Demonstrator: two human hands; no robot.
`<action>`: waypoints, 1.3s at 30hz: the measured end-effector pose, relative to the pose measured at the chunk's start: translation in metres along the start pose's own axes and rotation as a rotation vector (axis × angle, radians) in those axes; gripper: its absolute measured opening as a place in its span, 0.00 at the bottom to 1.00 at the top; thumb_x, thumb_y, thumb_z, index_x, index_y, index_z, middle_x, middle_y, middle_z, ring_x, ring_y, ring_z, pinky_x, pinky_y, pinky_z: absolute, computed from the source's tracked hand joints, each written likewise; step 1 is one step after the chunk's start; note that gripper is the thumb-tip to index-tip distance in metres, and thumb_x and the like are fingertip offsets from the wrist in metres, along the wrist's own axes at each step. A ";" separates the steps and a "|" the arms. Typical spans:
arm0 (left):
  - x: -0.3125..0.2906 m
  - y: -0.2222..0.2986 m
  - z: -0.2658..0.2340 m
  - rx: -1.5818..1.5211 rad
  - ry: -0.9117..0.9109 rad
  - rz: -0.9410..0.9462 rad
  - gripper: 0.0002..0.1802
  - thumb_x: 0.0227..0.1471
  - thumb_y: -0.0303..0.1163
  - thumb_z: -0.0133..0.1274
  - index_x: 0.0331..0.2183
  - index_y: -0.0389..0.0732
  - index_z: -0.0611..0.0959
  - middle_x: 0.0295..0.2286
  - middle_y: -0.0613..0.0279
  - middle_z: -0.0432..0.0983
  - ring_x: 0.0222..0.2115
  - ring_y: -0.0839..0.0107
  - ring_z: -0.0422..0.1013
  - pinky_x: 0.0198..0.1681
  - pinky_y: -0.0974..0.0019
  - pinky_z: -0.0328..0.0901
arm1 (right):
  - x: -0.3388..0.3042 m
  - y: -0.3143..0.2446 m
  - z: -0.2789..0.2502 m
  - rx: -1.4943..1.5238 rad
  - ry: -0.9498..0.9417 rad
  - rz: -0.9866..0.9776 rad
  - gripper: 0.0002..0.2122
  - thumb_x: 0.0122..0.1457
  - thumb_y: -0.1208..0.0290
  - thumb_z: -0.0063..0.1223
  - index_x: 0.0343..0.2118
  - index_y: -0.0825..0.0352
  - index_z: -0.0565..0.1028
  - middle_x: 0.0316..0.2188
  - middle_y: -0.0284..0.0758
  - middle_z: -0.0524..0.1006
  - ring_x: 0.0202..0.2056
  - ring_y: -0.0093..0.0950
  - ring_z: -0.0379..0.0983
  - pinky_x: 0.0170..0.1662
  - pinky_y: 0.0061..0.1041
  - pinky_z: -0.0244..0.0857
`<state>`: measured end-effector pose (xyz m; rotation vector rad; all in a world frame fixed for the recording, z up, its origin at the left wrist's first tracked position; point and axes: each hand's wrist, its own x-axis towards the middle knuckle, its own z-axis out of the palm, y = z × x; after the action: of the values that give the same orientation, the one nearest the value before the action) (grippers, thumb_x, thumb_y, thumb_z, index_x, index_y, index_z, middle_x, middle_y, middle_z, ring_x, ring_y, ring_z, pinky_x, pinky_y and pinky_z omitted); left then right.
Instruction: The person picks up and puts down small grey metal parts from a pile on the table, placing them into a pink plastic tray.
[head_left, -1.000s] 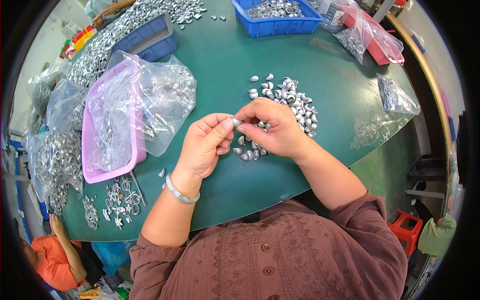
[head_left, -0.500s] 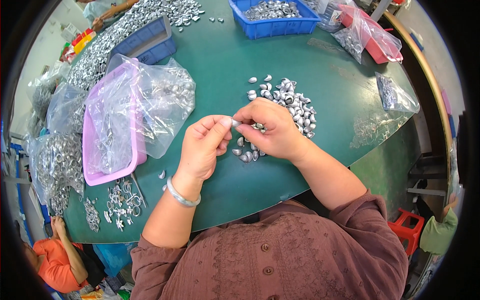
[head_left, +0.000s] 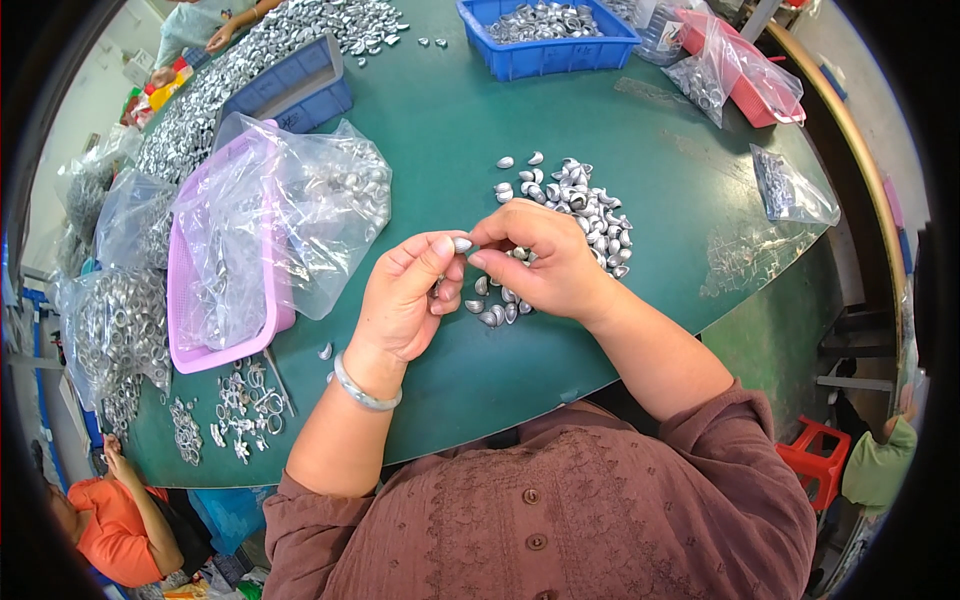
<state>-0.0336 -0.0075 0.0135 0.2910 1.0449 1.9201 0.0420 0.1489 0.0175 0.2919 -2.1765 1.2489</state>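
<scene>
A small silver shell-shaped metal piece [head_left: 461,244] is pinched between the thumb and forefinger of my left hand [head_left: 408,285], its other fingers curled. My right hand [head_left: 545,258] is closed in a loose pinch, thumb and forefinger at the right end of the same piece. Its remaining fingers are bent under and partly hidden. Beneath and beyond my right hand lies a loose pile of similar shell-shaped pieces [head_left: 605,225] on the green table [head_left: 440,130]. Several more pieces [head_left: 495,312] lie nearer me, just under the hand.
To the left stands a lilac basket [head_left: 225,355] draped with a clear bag of metal parts [head_left: 350,185]. Openwork metal parts [head_left: 245,405] lie near the left edge. Blue trays [head_left: 550,58] [head_left: 310,95] and a red basket [head_left: 760,100] stand farther off. Other people are around the table.
The piece has turned in my fingers, so that more of its rounded face shows. My right fingertips have shifted slightly. At the far left, a co-worker's hand has moved.
</scene>
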 end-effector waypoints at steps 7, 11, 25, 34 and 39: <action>0.001 0.000 0.005 0.021 0.012 0.054 0.09 0.51 0.28 0.47 0.35 0.36 0.75 0.23 0.69 0.68 0.19 0.85 0.59 0.18 0.83 0.52 | 0.001 -0.001 0.000 0.012 0.014 -0.007 0.05 0.42 0.78 0.55 0.24 0.66 0.73 0.19 0.33 0.72 0.22 0.29 0.68 0.25 0.24 0.61; 0.001 -0.005 0.002 0.026 -0.014 0.115 0.10 0.50 0.26 0.46 0.37 0.36 0.75 0.25 0.68 0.69 0.20 0.84 0.60 0.19 0.82 0.54 | 0.001 -0.001 -0.001 -0.001 0.020 -0.019 0.05 0.41 0.78 0.56 0.23 0.65 0.73 0.19 0.33 0.72 0.22 0.29 0.68 0.25 0.24 0.61; 0.006 -0.002 -0.013 -0.245 -0.137 0.028 0.12 0.51 0.26 0.46 0.40 0.36 0.74 0.28 0.63 0.71 0.22 0.81 0.61 0.22 0.79 0.56 | 0.000 0.003 -0.001 -0.110 0.050 -0.019 0.05 0.42 0.79 0.52 0.25 0.66 0.71 0.20 0.35 0.71 0.24 0.34 0.67 0.30 0.28 0.60; 0.007 0.002 -0.016 -0.342 -0.013 0.064 0.07 0.50 0.29 0.43 0.32 0.37 0.72 0.32 0.56 0.70 0.29 0.70 0.68 0.28 0.72 0.64 | -0.004 0.003 -0.006 -0.451 -0.448 -0.009 0.05 0.41 0.75 0.51 0.24 0.60 0.76 0.31 0.27 0.70 0.39 0.30 0.61 0.45 0.33 0.50; 0.007 0.003 -0.011 -0.247 0.100 0.025 0.06 0.49 0.29 0.44 0.29 0.37 0.73 0.27 0.59 0.70 0.26 0.72 0.66 0.24 0.74 0.62 | -0.011 0.006 -0.001 -0.517 -0.453 -0.066 0.05 0.40 0.73 0.53 0.23 0.60 0.76 0.32 0.27 0.69 0.40 0.30 0.60 0.47 0.35 0.49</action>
<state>-0.0457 -0.0083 0.0073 0.0691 0.8592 2.0795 0.0482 0.1523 0.0071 0.4553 -2.7522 0.5785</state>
